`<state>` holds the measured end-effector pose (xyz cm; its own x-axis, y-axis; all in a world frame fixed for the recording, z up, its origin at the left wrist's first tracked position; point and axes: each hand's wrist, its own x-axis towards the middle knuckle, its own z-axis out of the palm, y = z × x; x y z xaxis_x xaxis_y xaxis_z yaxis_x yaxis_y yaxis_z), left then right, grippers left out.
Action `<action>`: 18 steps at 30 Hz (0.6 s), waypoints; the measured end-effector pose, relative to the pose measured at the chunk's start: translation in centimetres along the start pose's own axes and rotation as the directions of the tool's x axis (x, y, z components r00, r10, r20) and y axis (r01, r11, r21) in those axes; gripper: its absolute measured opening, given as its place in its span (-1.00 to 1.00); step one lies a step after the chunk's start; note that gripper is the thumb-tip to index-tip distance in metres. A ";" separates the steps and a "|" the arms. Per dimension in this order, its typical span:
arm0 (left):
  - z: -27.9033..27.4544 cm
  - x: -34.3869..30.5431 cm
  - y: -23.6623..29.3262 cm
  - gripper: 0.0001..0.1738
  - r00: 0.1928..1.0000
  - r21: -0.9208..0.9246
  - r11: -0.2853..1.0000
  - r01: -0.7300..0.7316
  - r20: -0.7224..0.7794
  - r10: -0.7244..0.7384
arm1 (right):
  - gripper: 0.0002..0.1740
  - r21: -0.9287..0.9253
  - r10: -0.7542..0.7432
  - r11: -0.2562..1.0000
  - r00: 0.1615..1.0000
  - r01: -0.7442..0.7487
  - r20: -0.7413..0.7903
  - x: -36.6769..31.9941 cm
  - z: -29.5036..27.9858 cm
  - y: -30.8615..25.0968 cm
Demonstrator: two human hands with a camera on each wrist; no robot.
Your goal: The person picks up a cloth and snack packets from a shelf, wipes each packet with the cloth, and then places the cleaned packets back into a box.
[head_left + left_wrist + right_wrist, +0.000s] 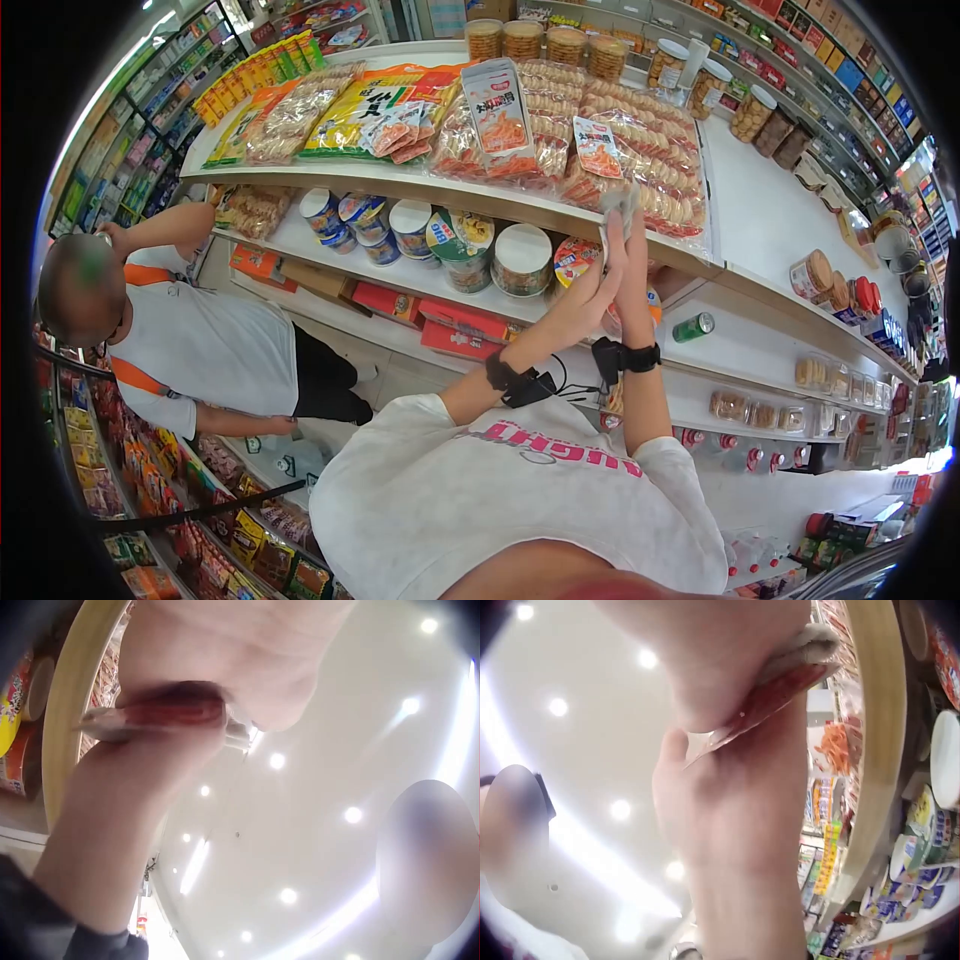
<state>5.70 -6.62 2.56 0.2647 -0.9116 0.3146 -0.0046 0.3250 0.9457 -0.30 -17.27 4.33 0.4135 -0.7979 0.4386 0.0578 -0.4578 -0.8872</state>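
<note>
White, wood-edged shop shelving (480,195) stood stocked. From L: a person (215,340) in an orange-trimmed white T-shirt; a silver-and-orange plastic pouch (498,115) atop clear packs of round crackers (550,105); another person's bare left hand (597,285) & right hand (632,255), fingers straight, palms pressing a flat red plastic packet (784,690) between them nr. the shelf edge; R, a green metal can (693,327) below.

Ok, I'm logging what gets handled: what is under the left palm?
A thin reddish packet, seen nearly edge-on between the left hand and right hand. The palms cover most of its faces, so any print there cannot be seen.
</note>
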 end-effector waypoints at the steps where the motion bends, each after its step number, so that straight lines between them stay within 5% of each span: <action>1: -0.1 0.0 -0.6 -0.35 1.000 0.083 0.997 -0.004 -0.003 0.004 | -0.48 -0.088 -0.052 0.995 0.994 0.043 -0.096 -0.2 -0.3 0.6; 2: -0.1 0.1 -1.1 -0.37 1.000 0.166 0.986 -0.011 -0.007 0.012 | -0.49 -0.179 -0.114 0.980 0.976 0.081 -0.184 -0.3 -0.6 1.1; 3: -0.5 0.1 2.0 -0.39 0.998 0.114 0.993 -0.038 0.057 0.032 | -0.53 0.198 0.198 0.967 0.963 -0.161 -0.186 -0.5 -1.3 1.9; 4: -0.7 0.3 2.8 -0.38 0.994 0.154 0.982 -0.111 0.031 0.108 | -0.52 0.425 0.270 0.884 0.955 -0.194 -0.125 -0.8 -1.7 1.7; 7: -1.7 0.9 3.0 -0.38 0.968 0.223 0.950 -0.220 -0.070 0.241 | -0.55 0.854 0.382 0.408 0.910 -0.322 0.161 -2.6 -2.1 0.1; 10: -3.0 1.5 1.9 -0.38 0.955 0.226 0.959 -0.172 -0.199 0.218 | -0.62 0.265 0.156 0.950 0.987 -0.163 0.045 -4.4 -0.6 0.6; 13: -4.2 1.8 1.7 -0.23 0.906 0.343 0.923 -0.172 -0.312 0.285 | -0.68 0.217 0.156 0.967 0.984 -0.134 -0.089 -4.6 -0.9 -0.3; 17: -4.1 1.2 2.3 -0.25 0.996 0.042 0.998 -0.052 -0.068 0.055 | -0.57 0.240 0.261 0.940 0.964 -0.243 -0.045 -4.9 -0.2 -1.3; 18: -4.1 0.8 0.1 -0.24 0.998 -0.089 0.996 0.016 -0.051 -0.020 | -0.49 0.143 0.095 0.985 0.995 -0.094 -0.004 -5.6 0.7 -1.5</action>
<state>9.90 -6.30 2.59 0.3138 -0.9039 0.2906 0.0859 0.3319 0.9394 -2.11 -11.86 3.10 0.4132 -0.8396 0.3526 0.1480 -0.3201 -0.9358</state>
